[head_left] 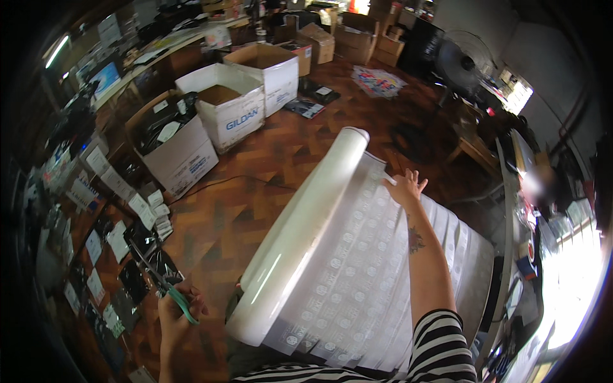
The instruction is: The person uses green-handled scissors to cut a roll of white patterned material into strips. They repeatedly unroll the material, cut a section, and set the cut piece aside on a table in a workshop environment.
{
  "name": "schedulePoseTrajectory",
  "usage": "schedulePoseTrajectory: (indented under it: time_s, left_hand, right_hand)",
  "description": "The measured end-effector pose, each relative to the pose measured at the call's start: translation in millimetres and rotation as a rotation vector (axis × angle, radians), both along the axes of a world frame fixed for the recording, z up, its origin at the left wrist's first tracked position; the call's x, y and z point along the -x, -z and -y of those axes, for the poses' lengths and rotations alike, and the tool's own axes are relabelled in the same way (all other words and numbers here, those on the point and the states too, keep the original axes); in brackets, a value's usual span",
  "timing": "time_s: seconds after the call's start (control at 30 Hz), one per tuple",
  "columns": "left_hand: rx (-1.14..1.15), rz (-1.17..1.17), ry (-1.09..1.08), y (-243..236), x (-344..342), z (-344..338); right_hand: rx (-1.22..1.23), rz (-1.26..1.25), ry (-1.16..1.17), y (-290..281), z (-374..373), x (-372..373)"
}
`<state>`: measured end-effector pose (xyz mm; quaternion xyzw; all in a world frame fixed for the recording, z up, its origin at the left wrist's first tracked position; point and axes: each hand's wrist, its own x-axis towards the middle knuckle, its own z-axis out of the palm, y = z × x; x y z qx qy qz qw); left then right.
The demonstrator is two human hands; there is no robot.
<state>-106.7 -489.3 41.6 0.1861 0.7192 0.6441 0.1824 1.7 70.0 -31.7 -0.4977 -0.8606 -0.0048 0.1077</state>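
While the left hand (174, 313) grips green-handled metal scissors (159, 281) at the near left, fingers curled through the handles, the right hand (405, 187) lies with fingers spread on the far edge of a printed translucent film sheet (357, 281), unrolled rightward from a long white film roll (300, 233).

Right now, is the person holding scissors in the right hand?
No, the green-handled scissors are in the left hand; the right hand rests on the printed film sheet.
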Motion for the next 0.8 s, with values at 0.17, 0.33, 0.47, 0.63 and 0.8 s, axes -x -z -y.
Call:
schedulePoseTrajectory:
  time_s: [0.17,0.33,0.47,0.63,0.8]
  left_hand:
    - [0.099,0.034,-0.055,19,-4,6]
    - [0.331,-0.334,0.028,21,1,-12]
    - [0.165,-0.154,-0.017,34,-2,-24]
    - [0.156,-0.118,-0.021,33,-4,-32]
    - [0.201,-0.208,-0.019,26,-4,-29]
  right_hand:
    - [0.061,-0.331,-0.073,1,3,3]
    - [0.567,-0.796,0.021,-44,36,-6]
    - [0.493,-0.721,0.013,-44,-4,-30]
    - [0.296,-0.511,-0.076,-13,-54,-41]
    - [-0.102,-0.441,-0.219,18,-51,-36]
